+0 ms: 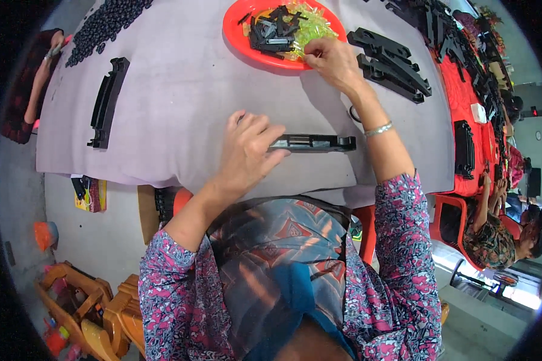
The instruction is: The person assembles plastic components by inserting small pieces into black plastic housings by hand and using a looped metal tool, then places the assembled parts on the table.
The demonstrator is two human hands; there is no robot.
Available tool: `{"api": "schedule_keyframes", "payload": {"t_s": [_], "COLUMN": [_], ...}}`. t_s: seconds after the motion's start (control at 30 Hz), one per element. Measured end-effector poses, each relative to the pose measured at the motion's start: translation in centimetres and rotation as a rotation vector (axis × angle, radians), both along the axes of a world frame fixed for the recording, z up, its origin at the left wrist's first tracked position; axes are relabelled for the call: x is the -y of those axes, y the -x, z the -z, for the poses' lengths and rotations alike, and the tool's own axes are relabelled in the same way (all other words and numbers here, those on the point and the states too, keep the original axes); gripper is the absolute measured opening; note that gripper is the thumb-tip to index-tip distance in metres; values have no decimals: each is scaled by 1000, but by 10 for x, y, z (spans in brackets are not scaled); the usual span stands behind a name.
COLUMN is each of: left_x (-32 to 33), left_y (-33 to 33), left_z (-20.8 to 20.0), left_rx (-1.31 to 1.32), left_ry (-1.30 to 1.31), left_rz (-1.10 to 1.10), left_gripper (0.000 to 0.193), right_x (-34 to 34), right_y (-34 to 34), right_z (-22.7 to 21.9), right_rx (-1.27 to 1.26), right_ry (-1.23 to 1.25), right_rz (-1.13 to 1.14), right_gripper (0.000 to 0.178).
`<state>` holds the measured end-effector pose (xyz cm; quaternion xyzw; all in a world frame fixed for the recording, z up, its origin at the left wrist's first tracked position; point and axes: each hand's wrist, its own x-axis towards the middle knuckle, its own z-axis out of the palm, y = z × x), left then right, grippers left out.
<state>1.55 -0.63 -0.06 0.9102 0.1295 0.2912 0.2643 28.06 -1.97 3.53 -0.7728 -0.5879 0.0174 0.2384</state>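
Note:
A long black plastic part (322, 142) with an open slot lies crosswise on the cloth in front of me. My left hand (252, 147) is curled over its left end, hiding that end, with the thumb along the near edge. Farther off, my right hand (336, 63) reaches over the rim of a red plate (238, 48). Its thumb and finger are pinched together at a heap of yellow-green translucent pieces (312, 25); whatever they hold is too small to make out. Small black and grey strips (274, 33) fill the left part of the plate.
Several black plastic parts (394, 66) are stacked right of the plate. Another black part (108, 102) lies at the left, below a pile of small black pieces (105, 27). A red-covered table (457, 96) with more black parts adjoins at the right. Other people sit at both sides.

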Motion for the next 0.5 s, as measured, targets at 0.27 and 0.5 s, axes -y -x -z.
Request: {"api": "schedule_keyframes", "payload": {"t_s": [0.27, 0.5], "left_x": [0, 3], "left_y": [-9, -5], "left_z": [-2, 1], "left_rx": [30, 86], "left_ry": [-5, -46], "left_rz": [7, 14], "left_gripper": [32, 32], "right_x": [-30, 9], "right_y": [-12, -4], "right_z": [-5, -15], "right_rx": [228, 128], "right_ry": [240, -38], "right_rz": [173, 118], "right_gripper": [21, 25]}}
